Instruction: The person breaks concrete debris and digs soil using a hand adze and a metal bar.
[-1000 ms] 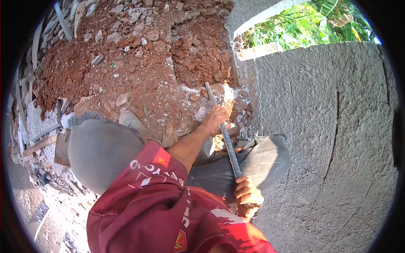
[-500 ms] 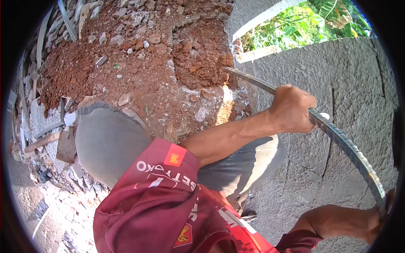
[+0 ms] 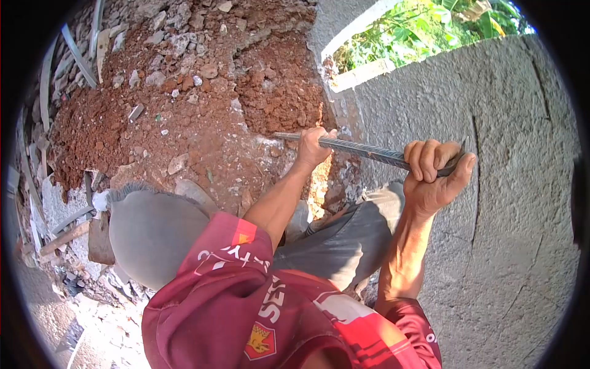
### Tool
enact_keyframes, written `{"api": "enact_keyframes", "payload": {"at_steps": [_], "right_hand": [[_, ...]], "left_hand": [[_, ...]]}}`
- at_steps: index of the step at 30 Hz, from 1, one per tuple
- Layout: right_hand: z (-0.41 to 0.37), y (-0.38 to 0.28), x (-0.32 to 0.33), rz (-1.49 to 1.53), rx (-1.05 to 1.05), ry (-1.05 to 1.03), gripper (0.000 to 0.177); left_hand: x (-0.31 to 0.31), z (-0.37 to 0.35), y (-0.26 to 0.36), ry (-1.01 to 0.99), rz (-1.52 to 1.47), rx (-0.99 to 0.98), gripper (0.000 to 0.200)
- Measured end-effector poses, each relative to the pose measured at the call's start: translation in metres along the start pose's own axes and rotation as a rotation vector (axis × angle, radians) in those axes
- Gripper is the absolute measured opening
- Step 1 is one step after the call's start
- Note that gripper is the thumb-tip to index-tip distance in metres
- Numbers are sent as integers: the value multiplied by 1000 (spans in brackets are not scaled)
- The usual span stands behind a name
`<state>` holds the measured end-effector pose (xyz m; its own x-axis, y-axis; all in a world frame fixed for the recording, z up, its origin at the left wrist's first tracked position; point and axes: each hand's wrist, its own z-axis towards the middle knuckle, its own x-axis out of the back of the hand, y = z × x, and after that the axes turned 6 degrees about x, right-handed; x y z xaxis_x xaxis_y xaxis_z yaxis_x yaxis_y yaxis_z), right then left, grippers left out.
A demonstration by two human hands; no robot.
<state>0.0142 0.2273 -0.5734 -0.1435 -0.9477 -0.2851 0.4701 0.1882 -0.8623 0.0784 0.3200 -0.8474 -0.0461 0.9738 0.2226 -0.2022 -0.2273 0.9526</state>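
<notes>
A ribbed steel bar [image 3: 369, 151] slants across in front of me, its thin tip at the near edge of the dug hollow [image 3: 276, 86] in the red soil. Low on the bar, close to that tip, my left hand [image 3: 314, 147] is wrapped around it. My right hand [image 3: 435, 172] grips the upper end, fingers curled over the top and thumb pointing up. A short pointed end of the bar sticks out past the right hand.
A rough grey cement wall [image 3: 516, 154] rises on the right, with an opening showing green plants [image 3: 418, 37] above. Loose rubble [image 3: 184, 43] and red soil [image 3: 86, 129] lie ahead. Wood strips [image 3: 78, 58] and broken pieces line the left side. My bent knee [image 3: 160, 240] is close by.
The bar has swung down and its tip moved left to the hollow's near edge. My left hand moved left and down with it; my right hand came up and inward from the lower right.
</notes>
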Motion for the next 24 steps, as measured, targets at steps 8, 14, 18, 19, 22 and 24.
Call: {"api": "enact_keyframes", "payload": {"at_steps": [8, 14, 18, 19, 22, 24], "right_hand": [[-177, -47, 10, -7, -45, -124, 49], [-179, -49, 13, -20, -64, -186, 50], [-147, -70, 16, -70, -11, -230, 55], [-134, -78, 18, -75, 21, -214, 55], [-84, -123, 18, -80, 196, -245, 51], [-53, -166, 15, 21, 298, -219, 41]], "left_hand": [[25, -78, -16, -174, 138, -231, 25], [30, -75, -14, -175, 150, -238, 26], [24, -57, 13, -146, 99, -288, 29], [21, -44, 29, -127, 82, -338, 31], [6, 4, 92, -59, 3, -465, 37], [2, 37, 147, 20, -113, -563, 39]]}}
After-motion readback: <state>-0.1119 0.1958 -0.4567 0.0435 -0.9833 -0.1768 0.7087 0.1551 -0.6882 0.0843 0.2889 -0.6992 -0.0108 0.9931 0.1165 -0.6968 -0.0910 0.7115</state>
